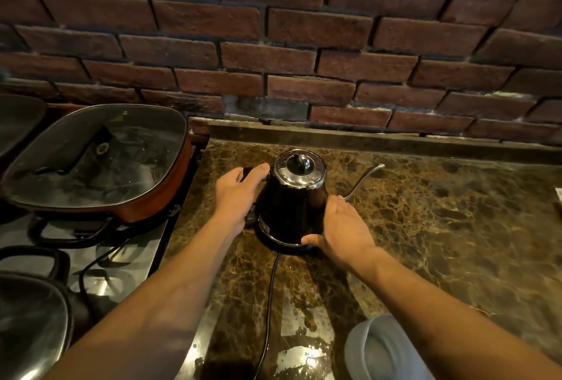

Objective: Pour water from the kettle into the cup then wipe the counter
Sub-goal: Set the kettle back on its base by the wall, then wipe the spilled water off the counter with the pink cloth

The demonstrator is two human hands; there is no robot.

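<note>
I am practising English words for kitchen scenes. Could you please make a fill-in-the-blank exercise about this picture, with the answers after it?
1. The left hand holds the kettle by its ____.
2. The thin spout points toward the person's ____ side.
3. The right hand rests on the kettle's round ____.
4. A black ____ runs from the kettle toward the camera over the marble counter.

Missing words: handle; right; base; cord
</note>
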